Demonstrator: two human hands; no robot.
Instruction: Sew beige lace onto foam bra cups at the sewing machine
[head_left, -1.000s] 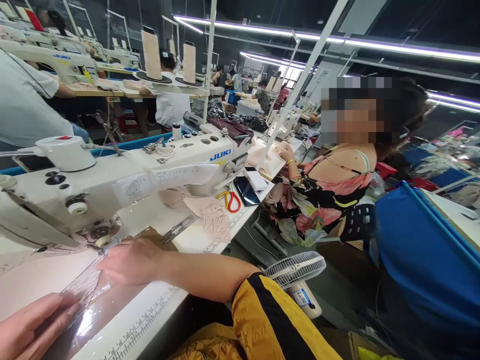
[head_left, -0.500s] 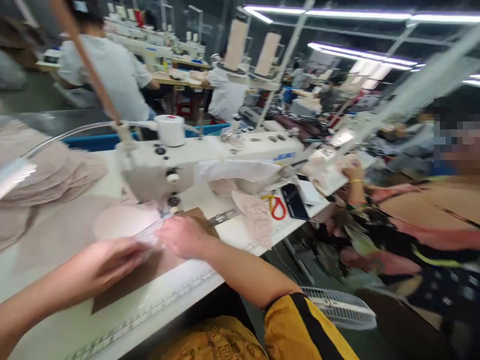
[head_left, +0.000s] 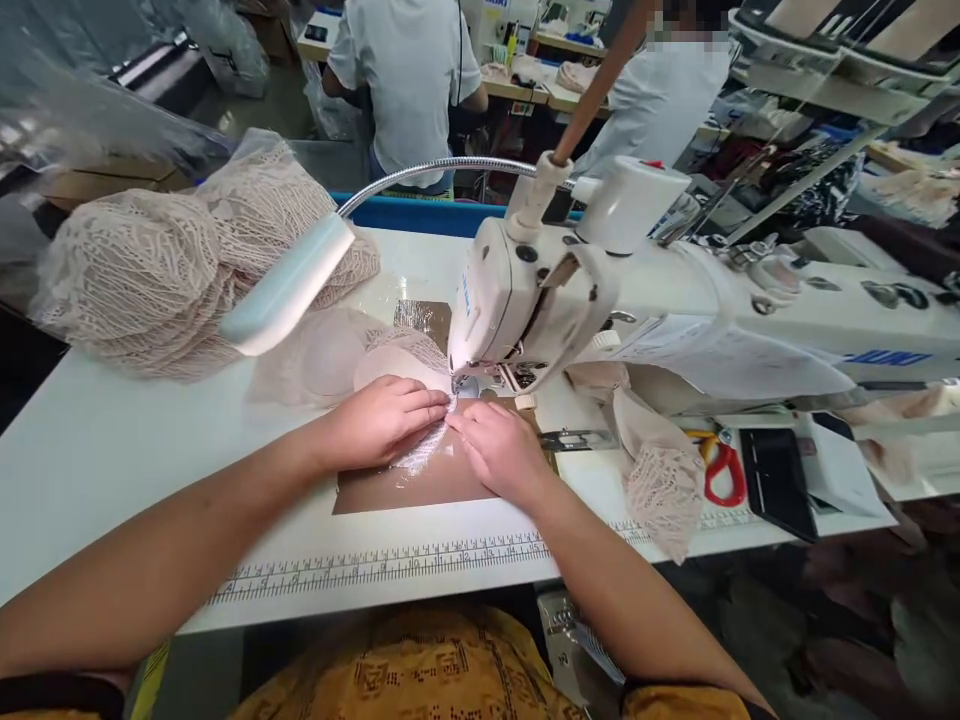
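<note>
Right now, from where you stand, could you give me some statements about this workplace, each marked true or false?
1. The left hand and right hand are close to the presser foot of the sewing machine. True.
2. The red-handled scissors lie beside the black smartphone. True.
3. The right hand grips the scissors. False: they lie apart from it.
4. The gooseneck lamp shows in front of the lace heap. True.
5. The lace heap is right of the sewing machine. False: it is on the left.
</note>
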